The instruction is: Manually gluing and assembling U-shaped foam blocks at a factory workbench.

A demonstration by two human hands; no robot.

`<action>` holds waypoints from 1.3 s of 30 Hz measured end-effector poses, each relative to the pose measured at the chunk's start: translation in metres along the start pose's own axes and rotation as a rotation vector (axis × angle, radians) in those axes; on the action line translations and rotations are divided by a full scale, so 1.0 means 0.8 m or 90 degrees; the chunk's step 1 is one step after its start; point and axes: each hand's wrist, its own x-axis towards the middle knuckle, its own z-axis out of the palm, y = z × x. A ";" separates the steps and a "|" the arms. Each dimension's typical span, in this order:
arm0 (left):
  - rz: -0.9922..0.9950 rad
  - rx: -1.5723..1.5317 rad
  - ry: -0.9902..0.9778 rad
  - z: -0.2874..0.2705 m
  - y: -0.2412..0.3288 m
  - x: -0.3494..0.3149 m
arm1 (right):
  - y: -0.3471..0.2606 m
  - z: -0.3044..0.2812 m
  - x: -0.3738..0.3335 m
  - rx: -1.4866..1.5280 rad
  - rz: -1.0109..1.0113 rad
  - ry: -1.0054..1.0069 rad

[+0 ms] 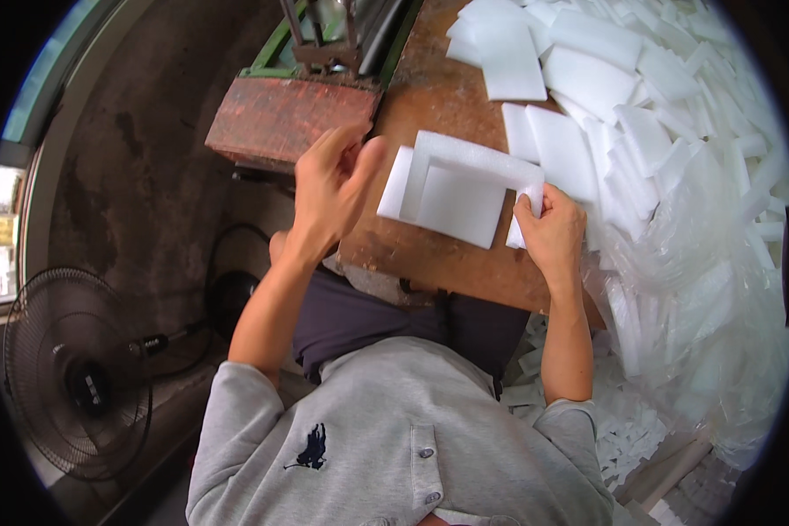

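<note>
A U-shaped white foam frame (pixel 478 156) stands over a flat white foam sheet (pixel 460 209) on the wooden table. My right hand (pixel 554 232) pinches the frame's right arm between thumb and fingers. To the left of the foam, my left hand (pixel 331 188) is raised in the air near the table's edge. Its thumb stands apart from the bent fingers, and nothing shows in it. Part of the sheet juts out past the frame's left side.
A big heap of white foam pieces (pixel 596 79) covers the table's right side, with clear plastic film (pixel 693 210) over part of it. A green machine (pixel 276 53) with a reddish block (pixel 294 118) stands at the far left. A fan (pixel 83 377) is at lower left; foam scraps (pixel 618 430) lie below right.
</note>
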 end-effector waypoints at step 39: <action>0.083 0.252 -0.115 0.047 -0.036 0.008 | 0.020 0.056 -0.008 -0.049 -0.072 0.004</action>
